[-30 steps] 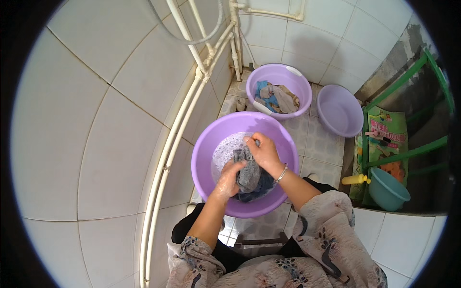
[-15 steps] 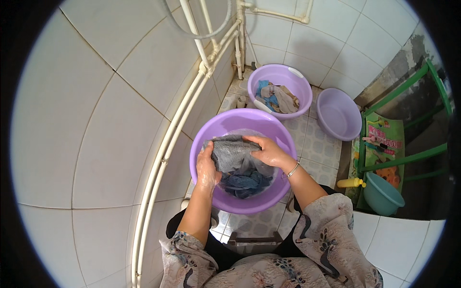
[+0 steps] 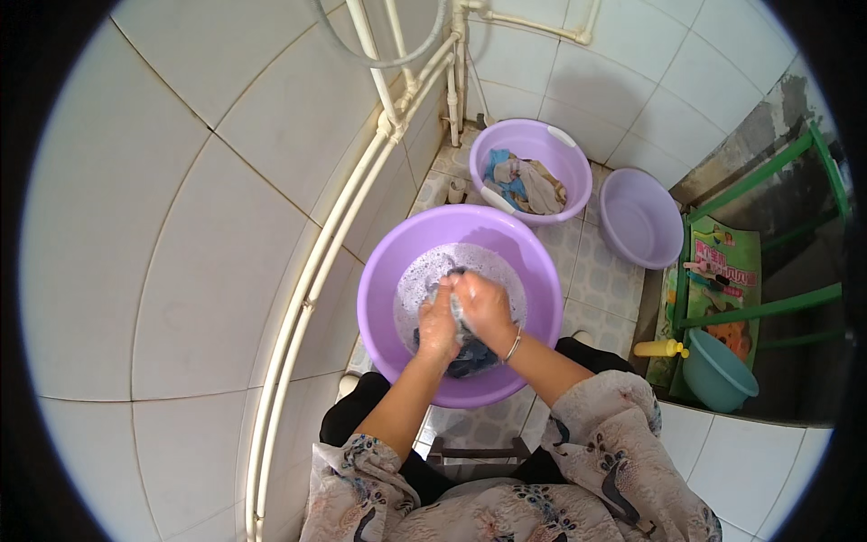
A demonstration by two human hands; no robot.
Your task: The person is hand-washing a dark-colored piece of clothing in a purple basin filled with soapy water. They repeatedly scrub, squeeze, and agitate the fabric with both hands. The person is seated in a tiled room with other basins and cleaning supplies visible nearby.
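Note:
In a large purple basin [image 3: 378,312] between my knees, white suds float on soapy water [image 3: 417,282]. My left hand [image 3: 437,327] and my right hand [image 3: 484,307] press together above the basin's middle, fingers closed on a bunched grey cloth [image 3: 457,313]. Most of that cloth is hidden by the hands, and the right hand is a little smeared by motion. Below them a dark blue cloth [image 3: 471,360] lies in the water. A bracelet circles my right wrist.
Behind stands a lilac tub [image 3: 578,172] holding cloths, beside a second lilac basin [image 3: 639,217]. Pale pipes [image 3: 318,271] run along the tiled wall at left. At right are a green rack [image 3: 768,307], a yellow bottle [image 3: 657,349] and a teal basin [image 3: 720,372].
My hands have come together, and the grey cloth, spread between them earlier, is now bunched up. More sudsy water shows at the far side of the basin.

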